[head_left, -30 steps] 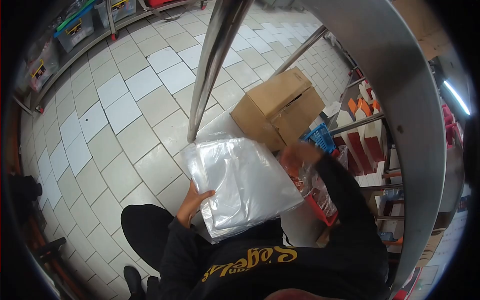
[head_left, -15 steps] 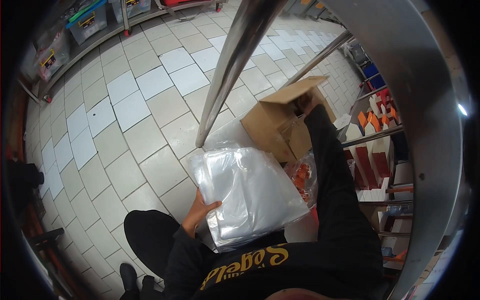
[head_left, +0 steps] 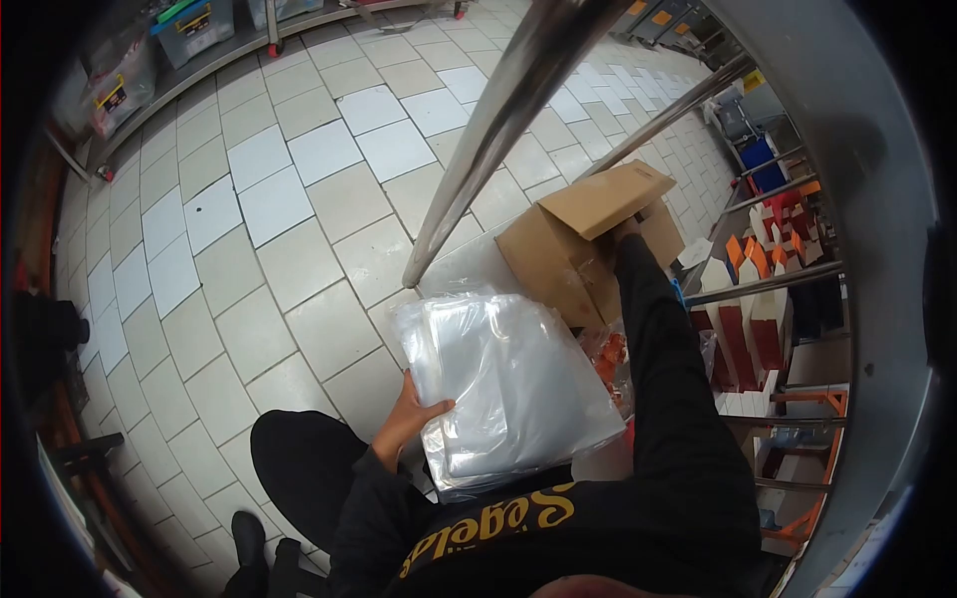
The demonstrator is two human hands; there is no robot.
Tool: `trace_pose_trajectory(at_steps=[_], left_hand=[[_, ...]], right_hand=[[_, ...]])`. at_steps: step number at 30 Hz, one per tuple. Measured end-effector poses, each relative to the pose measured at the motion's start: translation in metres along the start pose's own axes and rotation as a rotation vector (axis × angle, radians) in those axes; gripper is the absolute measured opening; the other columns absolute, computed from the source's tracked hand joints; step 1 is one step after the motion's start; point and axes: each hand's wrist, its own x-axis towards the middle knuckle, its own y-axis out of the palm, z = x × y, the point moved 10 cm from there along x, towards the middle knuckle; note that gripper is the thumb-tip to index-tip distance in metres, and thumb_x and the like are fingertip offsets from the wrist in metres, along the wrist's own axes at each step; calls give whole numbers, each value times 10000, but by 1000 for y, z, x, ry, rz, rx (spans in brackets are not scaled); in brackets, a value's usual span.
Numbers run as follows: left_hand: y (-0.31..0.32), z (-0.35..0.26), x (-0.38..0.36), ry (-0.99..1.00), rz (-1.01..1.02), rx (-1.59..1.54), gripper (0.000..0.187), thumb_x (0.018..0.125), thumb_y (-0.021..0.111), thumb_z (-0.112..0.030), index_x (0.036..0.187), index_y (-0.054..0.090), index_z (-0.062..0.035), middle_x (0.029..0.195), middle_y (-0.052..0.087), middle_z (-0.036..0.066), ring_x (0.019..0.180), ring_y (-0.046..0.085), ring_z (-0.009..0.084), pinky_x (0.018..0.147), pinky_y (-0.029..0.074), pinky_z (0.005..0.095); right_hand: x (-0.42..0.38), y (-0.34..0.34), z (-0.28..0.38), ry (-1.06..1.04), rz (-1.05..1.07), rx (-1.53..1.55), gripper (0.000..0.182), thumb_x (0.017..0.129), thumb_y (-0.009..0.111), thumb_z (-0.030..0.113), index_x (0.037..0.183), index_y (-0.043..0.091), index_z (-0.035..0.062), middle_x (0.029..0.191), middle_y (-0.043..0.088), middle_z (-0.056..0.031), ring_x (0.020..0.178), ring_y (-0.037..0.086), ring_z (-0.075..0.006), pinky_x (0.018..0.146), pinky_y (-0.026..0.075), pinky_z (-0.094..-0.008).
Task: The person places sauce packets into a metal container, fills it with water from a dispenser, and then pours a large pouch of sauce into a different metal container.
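My left hand (head_left: 411, 415) grips the left edge of a stack of clear plastic bags (head_left: 518, 384), thumb on top and fingers beneath. The stack lies flat in front of my body, wrinkled and shiny. Ahead and to the right stands a brown cardboard box (head_left: 543, 254) with a raised flap (head_left: 610, 197). My right sleeve (head_left: 653, 329) reaches into the box under that flap. Inside it, my right hand is hidden, so its fingers and anything in them do not show. Beside the right forearm lies clear plastic with orange-red contents (head_left: 611, 361).
A metal post (head_left: 483, 149) rises just beyond the stack, and a metal frame (head_left: 847, 199) curves along the right. Red, white and orange packages (head_left: 743, 329) sit on a rack at right. Plastic bins (head_left: 194, 32) stand on a wheeled shelf at upper left. Tiled floor spreads ahead.
My right hand has gone deeper into the box, under the flap, and no longer shows. The left hand keeps its hold on the bags. The whole view has shifted slightly.
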Motion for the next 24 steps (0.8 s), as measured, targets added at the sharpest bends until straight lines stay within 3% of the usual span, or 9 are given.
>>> trace_pose_trajectory(at_steps=[2, 14, 15, 17, 19, 21, 22, 24], left_hand=[[1, -1, -1, -21, 17, 18, 895, 688, 751, -81, 1375, 180, -20, 1291, 400, 128, 1196, 403, 222, 1000, 336, 324], [1, -1, 0, -6, -4, -21, 834, 682, 765, -121, 1312, 231, -7, 1219, 444, 151, 1163, 442, 241, 987, 357, 331], [0, -1, 1, -1, -1, -18, 834, 682, 765, -121, 1312, 231, -7, 1219, 444, 151, 1163, 442, 241, 987, 357, 331], [-2, -1, 2, 24, 2, 12, 834, 680, 766, -117, 1311, 232, -5, 1217, 446, 151, 1155, 449, 241, 985, 361, 331], [-4, 4, 4, 15, 2, 0, 838, 678, 767, -115, 1312, 230, -5, 1218, 447, 151, 1154, 451, 240, 984, 362, 332], [-5, 5, 5, 5, 6, -16, 842, 676, 768, -113, 1313, 227, -5, 1219, 448, 152, 1153, 452, 240, 982, 364, 333], [-5, 3, 5, 4, 8, -7, 844, 677, 766, -106, 1315, 223, -4, 1224, 447, 151, 1153, 452, 240, 979, 368, 333], [-4, 1, 6, -2, 21, 2, 845, 677, 764, -99, 1316, 219, -3, 1229, 445, 151, 1153, 452, 240, 976, 371, 334]], right_hand=[[-1, -7, -2, -37, -70, -176, 374, 850, 567, 244, 1191, 492, 110, 1279, 437, -128, 1055, 527, -272, 935, 387, -388], [-39, -19, 33, -300, -571, -1242, 244, 847, 589, 283, 974, 613, 75, 1012, 631, -129, 862, 613, -276, 805, 470, -357], [-43, -24, 38, -304, -576, -1239, 244, 847, 589, 283, 974, 613, 75, 1012, 631, -129, 862, 613, -276, 805, 470, -357], [-58, -34, 51, -431, -527, -890, 254, 820, 633, 305, 843, 627, 52, 800, 653, -105, 774, 625, -278, 751, 470, -359], [-112, -10, 91, -431, -525, -899, 221, 805, 660, 278, 831, 627, 61, 826, 650, -104, 792, 625, -263, 741, 459, -376], [-140, -2, 118, -680, -481, -1006, 212, 822, 638, 250, 888, 625, 49, 874, 592, -81, 849, 568, -217, 754, 442, -344], [-147, -11, 121, -675, -490, -1009, 212, 822, 638, 250, 888, 625, 49, 874, 592, -81, 849, 568, -217, 754, 442, -344], [-194, -29, 150, -964, -710, -991, 160, 843, 615, 213, 885, 618, 59, 934, 562, -74, 900, 538, -214, 765, 436, -346]])
